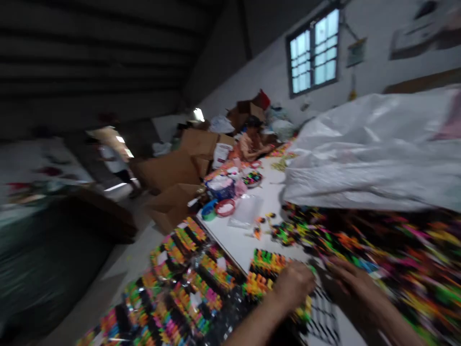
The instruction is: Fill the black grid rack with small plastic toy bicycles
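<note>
My left hand [294, 284] is closed, with its fingers curled down over rows of small green, orange and yellow pieces [261, 274] on the white table. What it grips, if anything, is hidden. Farther right, my right hand [347, 276] reaches to the edge of a big loose heap of multicoloured pieces [406, 259]; motion blurs its fingers. Between and below the hands, a black slatted or grid-like item [324, 312] lies on the table.
Clear packs of coloured pieces [194, 293] lie at the lower left. A white sheet [367, 154] covers the heap's back. A red bowl [225, 207], blue basket [220, 188] and plastic bag [246, 210] are on the table [272, 185]. Beyond sits a person [250, 144]; cardboard boxes [167, 170] stand left.
</note>
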`<state>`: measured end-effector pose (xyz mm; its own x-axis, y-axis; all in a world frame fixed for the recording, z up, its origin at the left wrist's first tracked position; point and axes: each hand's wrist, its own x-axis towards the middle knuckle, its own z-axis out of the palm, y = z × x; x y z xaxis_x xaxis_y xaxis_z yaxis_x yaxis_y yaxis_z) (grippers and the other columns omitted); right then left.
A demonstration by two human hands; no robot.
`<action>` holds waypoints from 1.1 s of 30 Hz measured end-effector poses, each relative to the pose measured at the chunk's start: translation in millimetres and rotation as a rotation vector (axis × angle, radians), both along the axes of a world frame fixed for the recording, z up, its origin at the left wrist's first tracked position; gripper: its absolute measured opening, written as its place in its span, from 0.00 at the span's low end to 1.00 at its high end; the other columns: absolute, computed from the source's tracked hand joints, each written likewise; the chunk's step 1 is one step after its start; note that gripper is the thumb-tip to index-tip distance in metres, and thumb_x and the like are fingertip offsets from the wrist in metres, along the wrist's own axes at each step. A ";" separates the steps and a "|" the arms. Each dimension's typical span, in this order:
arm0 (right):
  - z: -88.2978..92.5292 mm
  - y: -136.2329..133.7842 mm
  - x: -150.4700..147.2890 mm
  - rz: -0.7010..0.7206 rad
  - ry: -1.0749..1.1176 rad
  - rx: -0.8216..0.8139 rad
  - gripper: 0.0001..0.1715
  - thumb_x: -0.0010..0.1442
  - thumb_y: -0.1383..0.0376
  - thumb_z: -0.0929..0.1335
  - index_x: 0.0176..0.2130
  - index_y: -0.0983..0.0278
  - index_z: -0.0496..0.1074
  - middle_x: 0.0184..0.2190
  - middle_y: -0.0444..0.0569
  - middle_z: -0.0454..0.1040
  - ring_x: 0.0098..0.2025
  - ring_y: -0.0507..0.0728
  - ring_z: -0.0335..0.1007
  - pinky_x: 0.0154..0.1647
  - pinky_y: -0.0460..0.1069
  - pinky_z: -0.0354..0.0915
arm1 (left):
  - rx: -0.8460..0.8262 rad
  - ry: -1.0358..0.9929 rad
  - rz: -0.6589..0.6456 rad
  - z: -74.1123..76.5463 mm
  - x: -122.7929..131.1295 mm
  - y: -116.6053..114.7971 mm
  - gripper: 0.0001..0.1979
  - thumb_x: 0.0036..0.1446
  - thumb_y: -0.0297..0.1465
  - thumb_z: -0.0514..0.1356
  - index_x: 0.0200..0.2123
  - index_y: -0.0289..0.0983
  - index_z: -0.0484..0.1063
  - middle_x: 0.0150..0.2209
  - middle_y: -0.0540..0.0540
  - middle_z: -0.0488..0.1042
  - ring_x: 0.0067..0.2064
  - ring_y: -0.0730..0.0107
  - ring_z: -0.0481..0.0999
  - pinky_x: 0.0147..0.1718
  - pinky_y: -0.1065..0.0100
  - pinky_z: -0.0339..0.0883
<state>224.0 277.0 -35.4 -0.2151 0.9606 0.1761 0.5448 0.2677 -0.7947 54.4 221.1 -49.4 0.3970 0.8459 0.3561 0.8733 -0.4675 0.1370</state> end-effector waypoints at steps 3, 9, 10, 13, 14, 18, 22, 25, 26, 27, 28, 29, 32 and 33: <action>-4.8 -16.1 1.9 -0.076 0.235 -0.232 0.22 0.52 0.53 0.60 0.40 0.63 0.70 0.22 0.51 0.72 0.20 0.55 0.65 0.18 0.48 0.60 | -0.056 -0.114 -0.037 3.6 -1.6 -6.0 0.07 0.54 0.26 0.53 0.26 0.37 0.69 0.27 0.45 0.73 0.34 0.69 0.72 0.35 0.68 0.66; -23.8 -46.2 15.8 -0.111 0.386 -0.481 0.17 0.48 0.64 0.67 0.39 0.67 0.66 0.14 0.38 0.63 0.16 0.48 0.56 0.16 0.42 0.52 | -0.174 -0.230 -0.120 6.9 -13.9 -5.9 0.11 0.59 0.31 0.49 0.35 0.37 0.71 0.33 0.44 0.72 0.37 0.67 0.70 0.40 0.64 0.64; -26.3 -50.2 17.3 -0.106 0.423 -0.469 0.17 0.48 0.63 0.67 0.40 0.67 0.65 0.15 0.37 0.63 0.16 0.48 0.57 0.17 0.42 0.52 | -0.184 -0.231 -0.122 7.5 -15.9 -6.8 0.11 0.59 0.32 0.49 0.35 0.38 0.71 0.33 0.44 0.72 0.38 0.66 0.70 0.40 0.63 0.64; -34.3 -57.6 20.9 -0.111 0.468 -0.397 0.19 0.51 0.64 0.65 0.44 0.66 0.63 0.19 0.37 0.65 0.18 0.48 0.61 0.19 0.42 0.55 | -0.186 -0.213 -0.093 8.8 -21.6 -9.8 0.12 0.59 0.34 0.49 0.36 0.38 0.71 0.33 0.44 0.72 0.38 0.65 0.70 0.40 0.63 0.63; -36.9 -59.1 21.7 -0.122 0.405 -0.371 0.19 0.51 0.64 0.65 0.44 0.67 0.63 0.19 0.38 0.65 0.19 0.49 0.61 0.20 0.42 0.56 | -0.179 -0.204 -0.077 8.9 -23.2 -10.5 0.12 0.59 0.34 0.49 0.36 0.38 0.71 0.33 0.45 0.72 0.37 0.65 0.70 0.39 0.64 0.63; -41.0 -69.5 20.8 -0.133 -0.093 -0.206 0.15 0.54 0.65 0.64 0.43 0.66 0.66 0.23 0.42 0.69 0.25 0.51 0.65 0.27 0.44 0.57 | -0.154 -0.174 -0.052 8.7 -27.4 -12.3 0.12 0.60 0.34 0.49 0.35 0.38 0.71 0.33 0.45 0.72 0.37 0.66 0.70 0.38 0.66 0.63; -29.7 -82.0 13.5 -0.142 -0.491 -0.121 0.15 0.58 0.64 0.63 0.45 0.66 0.66 0.32 0.52 0.73 0.35 0.57 0.69 0.34 0.48 0.59 | -0.148 -0.164 -0.053 8.6 -28.0 -13.1 0.12 0.60 0.34 0.49 0.36 0.37 0.71 0.33 0.45 0.72 0.37 0.67 0.70 0.39 0.67 0.63; -21.1 -81.0 5.8 -0.169 -0.654 -0.149 0.14 0.57 0.63 0.64 0.43 0.68 0.66 0.37 0.57 0.73 0.39 0.60 0.69 0.36 0.50 0.59 | -0.155 -0.162 -0.052 7.9 -28.1 -12.8 0.12 0.60 0.34 0.49 0.36 0.37 0.70 0.32 0.46 0.71 0.37 0.67 0.70 0.39 0.67 0.63; -20.0 -78.7 3.5 -0.175 -0.681 -0.151 0.14 0.57 0.63 0.64 0.42 0.68 0.67 0.38 0.58 0.73 0.40 0.61 0.69 0.37 0.50 0.60 | -0.153 -0.162 -0.056 7.3 -28.3 -12.5 0.12 0.60 0.34 0.48 0.35 0.37 0.70 0.32 0.46 0.71 0.37 0.67 0.70 0.39 0.67 0.63; -19.9 -75.8 1.4 -0.179 -0.704 -0.149 0.15 0.57 0.63 0.64 0.42 0.69 0.67 0.39 0.59 0.72 0.41 0.61 0.69 0.38 0.50 0.60 | -0.146 -0.164 -0.063 6.3 -28.7 -12.1 0.12 0.60 0.34 0.48 0.35 0.37 0.70 0.32 0.46 0.71 0.37 0.67 0.70 0.39 0.67 0.63; -20.8 -72.8 -0.2 -0.181 -0.726 -0.147 0.14 0.57 0.63 0.64 0.42 0.69 0.67 0.39 0.59 0.72 0.41 0.60 0.69 0.38 0.50 0.60 | -0.135 -0.166 -0.070 5.1 -29.2 -11.7 0.12 0.60 0.34 0.48 0.35 0.37 0.70 0.32 0.46 0.71 0.37 0.67 0.70 0.39 0.66 0.63; -22.4 -69.8 -1.1 -0.185 -0.744 -0.149 0.14 0.57 0.64 0.64 0.42 0.70 0.67 0.39 0.60 0.72 0.41 0.60 0.69 0.38 0.50 0.60 | -0.120 -0.169 -0.077 3.6 -29.8 -11.3 0.12 0.60 0.34 0.48 0.35 0.37 0.70 0.32 0.46 0.71 0.37 0.67 0.70 0.39 0.66 0.63; -28.0 -64.8 0.6 -0.214 -0.750 -0.147 0.11 0.58 0.67 0.62 0.40 0.69 0.69 0.37 0.58 0.73 0.39 0.60 0.70 0.36 0.49 0.59 | -0.086 -0.181 -0.090 -1.1 -31.3 -10.5 0.12 0.60 0.34 0.49 0.35 0.37 0.70 0.32 0.46 0.72 0.36 0.67 0.70 0.38 0.65 0.63; -28.9 -64.7 2.2 -0.224 -0.728 -0.148 0.11 0.58 0.66 0.62 0.39 0.68 0.69 0.35 0.57 0.74 0.38 0.60 0.70 0.35 0.49 0.59 | -0.082 -0.188 -0.091 -2.2 -31.6 -10.6 0.12 0.60 0.34 0.49 0.35 0.37 0.70 0.32 0.45 0.72 0.36 0.67 0.70 0.38 0.65 0.64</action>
